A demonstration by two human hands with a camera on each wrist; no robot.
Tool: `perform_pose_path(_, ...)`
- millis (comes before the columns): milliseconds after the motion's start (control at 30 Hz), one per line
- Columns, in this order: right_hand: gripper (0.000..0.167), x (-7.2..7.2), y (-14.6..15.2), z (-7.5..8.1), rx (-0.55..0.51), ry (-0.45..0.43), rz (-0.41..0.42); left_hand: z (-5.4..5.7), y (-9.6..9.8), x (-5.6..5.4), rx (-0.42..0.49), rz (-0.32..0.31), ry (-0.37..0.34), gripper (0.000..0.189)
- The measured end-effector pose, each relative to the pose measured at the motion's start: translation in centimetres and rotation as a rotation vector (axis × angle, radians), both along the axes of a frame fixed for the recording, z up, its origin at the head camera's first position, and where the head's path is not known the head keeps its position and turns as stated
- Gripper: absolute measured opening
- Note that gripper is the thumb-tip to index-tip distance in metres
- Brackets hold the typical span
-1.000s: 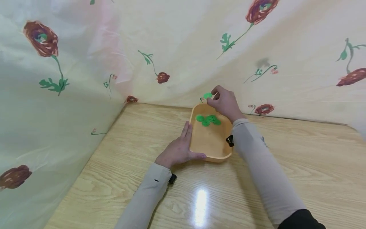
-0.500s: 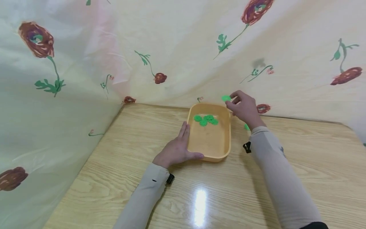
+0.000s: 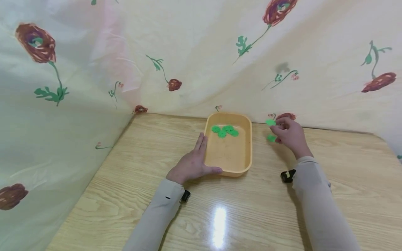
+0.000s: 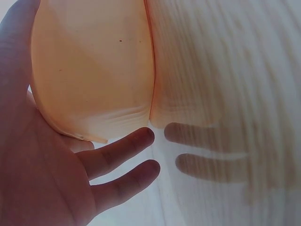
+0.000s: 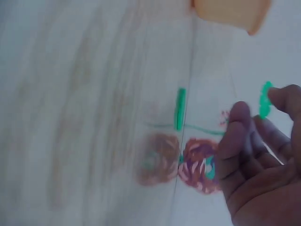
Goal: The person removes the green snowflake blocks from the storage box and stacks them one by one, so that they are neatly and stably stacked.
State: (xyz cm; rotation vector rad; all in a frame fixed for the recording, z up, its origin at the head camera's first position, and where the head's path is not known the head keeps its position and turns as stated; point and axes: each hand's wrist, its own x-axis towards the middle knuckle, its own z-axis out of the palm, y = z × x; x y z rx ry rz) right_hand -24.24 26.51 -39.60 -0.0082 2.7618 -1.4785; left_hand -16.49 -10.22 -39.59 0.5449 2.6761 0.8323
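A shallow orange tray (image 3: 226, 153) stands on the table near the cloth wall. Several flat green plastic discs (image 3: 222, 133) with notched edges lie clustered toward its far end. My left hand (image 3: 190, 165) rests against the tray's near left corner, its fingers straight along the side and its thumb on the near rim. To the right of the tray, my right hand (image 3: 292, 136) pinches one green notched disc (image 5: 265, 100) between thumb and forefinger. Just below it, another green disc (image 5: 180, 108) lies flat on the table, partly overlapped by the hand's lower fingers in the head view.
The pale wood-grain table (image 3: 245, 209) stretches toward me, with a bright light reflection on it. A flower-printed cloth (image 3: 194, 52) hangs behind the table and along the left side, meeting the table close to the tray's far end.
My right hand has travelled right and down from above the tray's far end, still pinching the disc, and is now lower beside the tray. My left hand has stayed against the tray.
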Motion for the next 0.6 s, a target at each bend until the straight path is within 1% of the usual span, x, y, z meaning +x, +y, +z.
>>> perform_pose_path(133, 0.054, 0.6, 1.9, -1.1, 0.034, -0.051, 0.023, 0.0, 0.1, 0.0, -0.003, -0.002, -0.001, 0.136)
perform_pose_path(267, 0.047, 0.9, 2.9, -2.1, 0.085, -0.092, 0.044, 0.0, 0.1, 0.0, 0.001, -0.002, -0.003, 0.136)
perform_pose_path(400, 0.041, 0.9, 3.1, -2.6, 0.176, -0.074, 0.078, 0.0, 0.1, 0.0, -0.002, 0.009, -0.007, 0.137)
perform_pose_path(500, 0.042, 0.7, 3.0, -2.7, 0.237, -0.062, 0.111, -0.1, 0.2, 0.0, -0.011, 0.012, -0.007, 0.137)
perform_pose_path(600, 0.043, 0.7, 2.9, -2.7, 0.267, -0.056, 0.130, -0.1, 0.3, -0.1, -0.015, 0.013, 0.001, 0.137)
